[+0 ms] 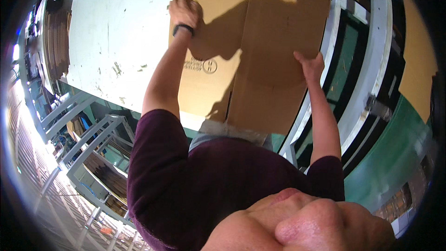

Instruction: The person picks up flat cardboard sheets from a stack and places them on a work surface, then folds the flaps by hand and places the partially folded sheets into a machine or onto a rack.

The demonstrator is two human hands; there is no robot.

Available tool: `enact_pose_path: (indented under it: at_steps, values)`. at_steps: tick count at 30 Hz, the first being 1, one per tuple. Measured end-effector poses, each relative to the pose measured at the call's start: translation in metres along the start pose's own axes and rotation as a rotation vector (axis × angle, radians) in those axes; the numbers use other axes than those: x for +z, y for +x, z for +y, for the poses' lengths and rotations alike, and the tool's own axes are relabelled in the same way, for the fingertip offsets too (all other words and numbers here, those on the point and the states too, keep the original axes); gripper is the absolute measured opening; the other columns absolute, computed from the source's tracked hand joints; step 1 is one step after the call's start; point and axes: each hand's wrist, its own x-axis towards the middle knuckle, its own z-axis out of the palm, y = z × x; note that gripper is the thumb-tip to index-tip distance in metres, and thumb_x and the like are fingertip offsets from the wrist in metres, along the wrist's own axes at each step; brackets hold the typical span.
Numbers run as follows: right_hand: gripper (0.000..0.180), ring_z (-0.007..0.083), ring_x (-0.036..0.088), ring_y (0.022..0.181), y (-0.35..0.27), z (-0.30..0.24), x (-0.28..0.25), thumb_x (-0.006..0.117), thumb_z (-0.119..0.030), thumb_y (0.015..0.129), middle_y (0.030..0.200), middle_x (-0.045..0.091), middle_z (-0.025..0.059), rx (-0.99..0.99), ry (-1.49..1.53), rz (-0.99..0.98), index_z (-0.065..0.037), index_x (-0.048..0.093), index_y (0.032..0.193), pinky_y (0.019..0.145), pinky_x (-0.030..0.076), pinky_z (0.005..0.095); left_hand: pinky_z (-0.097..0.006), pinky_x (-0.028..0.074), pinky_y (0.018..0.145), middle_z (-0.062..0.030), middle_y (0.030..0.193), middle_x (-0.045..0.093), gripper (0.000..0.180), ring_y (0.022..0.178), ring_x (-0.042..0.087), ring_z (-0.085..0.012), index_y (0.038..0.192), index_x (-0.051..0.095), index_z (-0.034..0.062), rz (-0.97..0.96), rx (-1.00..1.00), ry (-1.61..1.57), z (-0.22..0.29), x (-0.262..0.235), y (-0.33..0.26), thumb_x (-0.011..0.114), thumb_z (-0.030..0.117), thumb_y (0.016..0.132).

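Note:
A flat brown cardboard box blank (267, 81), creased and slotted, lies in front of my body, with a round black printed mark on its left panel. My left hand (185, 11), a dark band at its wrist, is on the blank's far left edge, its slightly smeared fingers bent over that edge. At the right edge my right hand (312, 67) grips the cardboard, thumb on top and the other fingers hidden beneath. My shadow falls across much of the blank.
A white scuffed tabletop (121, 32) extends to the left. Stacked cardboard sheets (56, 42) stand beyond it. Pale metal rails (367, 65) with dark slots run along the right, near a green panel (385, 158). A metal frame (93, 144) holding more cardboard stands lower left.

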Motion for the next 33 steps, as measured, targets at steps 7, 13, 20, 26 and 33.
enact_pose_path:
  at_steps: [7, 13, 20, 26, 33]
  values:
    - [0.098, 0.0316, 0.062, 0.103, 0.015, 0.030, 0.015, 0.078, -0.068, 0.053, 0.110, 0.063, 0.0196, 0.065, -0.270, 0.088, 0.005, 0.055, 0.114, 0.089, 0.048, 0.0412, -0.049, 0.020, 0.114, -0.0170, 0.147, 0.031, 0.073, 0.139, 0.022, -0.0360, 0.132, 0.046, 0.0044, -0.713, 0.381, -0.942, 0.017, -0.057, -0.314, 0.075, 0.029, 0.070]
    - [0.103, 0.0312, 0.060, 0.107, -0.011, 0.000, 0.015, 0.078, -0.069, 0.051, 0.115, 0.061, 0.0197, 0.095, -0.212, 0.151, 0.003, 0.053, 0.119, 0.090, 0.048, 0.0401, -0.045, 0.028, 0.112, -0.0146, 0.143, 0.038, 0.063, 0.136, 0.032, -0.0320, 0.129, 0.050, 0.0037, -0.375, 0.795, -0.404, 0.015, -0.064, -0.369, 0.070, 0.014, 0.070]
    - [0.095, 0.0327, 0.054, 0.116, -0.019, 0.010, 0.027, 0.080, -0.055, 0.061, 0.124, 0.056, 0.0210, 0.081, -0.232, 0.302, 0.003, 0.048, 0.128, 0.098, 0.042, 0.0388, -0.047, 0.033, 0.109, -0.0160, 0.141, 0.040, 0.061, 0.132, 0.037, -0.0360, 0.129, 0.049, 0.0019, -0.332, 0.848, -0.411, 0.025, -0.066, -0.359, 0.067, 0.012, 0.071]
    - [0.090, 0.0368, 0.044, 0.125, 0.020, 0.078, -0.020, 0.076, -0.053, 0.069, 0.128, 0.050, 0.0249, -0.320, -0.079, 0.488, 0.004, 0.044, 0.130, 0.104, 0.035, 0.0439, -0.047, 0.037, 0.106, -0.0183, 0.139, 0.041, 0.059, 0.127, 0.043, -0.0365, 0.131, 0.048, 0.0036, -0.363, 0.841, -0.224, 0.029, -0.070, -0.359, 0.065, 0.017, 0.076]
    - [0.084, 0.0382, 0.025, 0.136, 0.123, 0.119, -0.315, 0.075, -0.036, 0.071, 0.146, 0.031, 0.0157, 0.180, -0.956, 0.999, -0.011, 0.033, 0.140, 0.108, 0.023, 0.0531, -0.049, 0.041, 0.103, -0.0187, 0.136, 0.044, 0.050, 0.123, 0.046, -0.0375, 0.129, 0.051, 0.0054, -0.425, 0.852, -0.117, 0.039, -0.070, -0.355, 0.060, 0.013, 0.081]
